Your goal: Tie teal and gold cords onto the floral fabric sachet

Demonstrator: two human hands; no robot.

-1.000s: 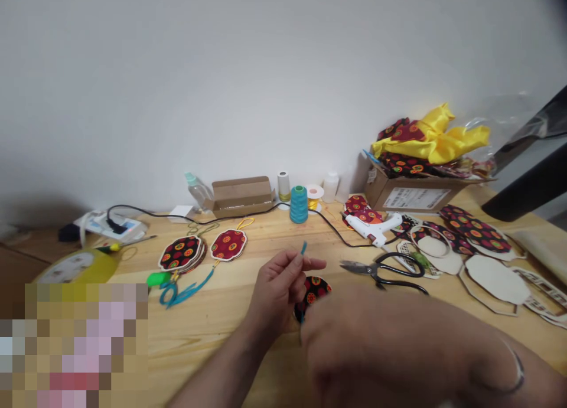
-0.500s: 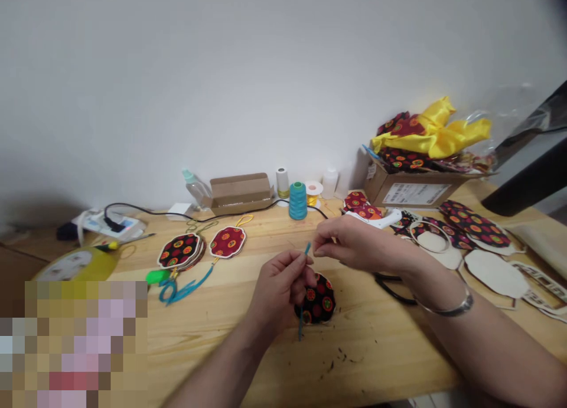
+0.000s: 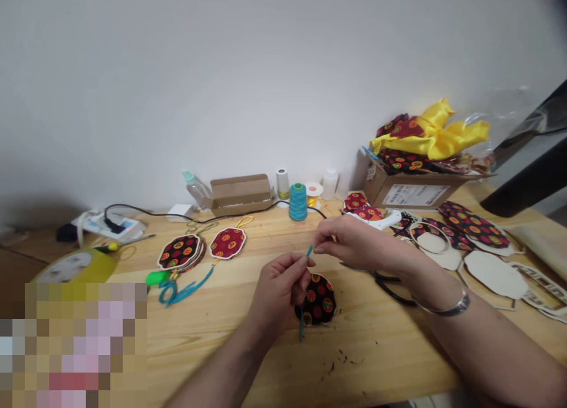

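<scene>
My left hand (image 3: 283,284) is closed in a pinch around a slim bundle of teal thread (image 3: 301,331). One end pokes up above the thumb, and the lower end hangs below the fist. Just to the right, my right hand (image 3: 334,240) has its fingertips pressed together beside the bundle's upper end. Whatever lies between those fingertips is too small to make out. Partly behind my left hand, a round black patterned fabric piece (image 3: 322,302) lies on the wooden table (image 3: 248,361). Beyond the hands stands a teal thread cone (image 3: 298,202).
Stacked black fabric ornaments (image 3: 179,251) and a red ornament (image 3: 227,243) with teal tassels lie to the left. A white glue gun (image 3: 381,220), wooden cutouts (image 3: 496,274) and a cardboard box (image 3: 411,189) of fabric occupy the right. A black cable (image 3: 212,218) runs along the back.
My right fingertips have moved slightly down and left, closer to the upper end of the teal thread bundle. My left hand keeps its pinch almost in place.
</scene>
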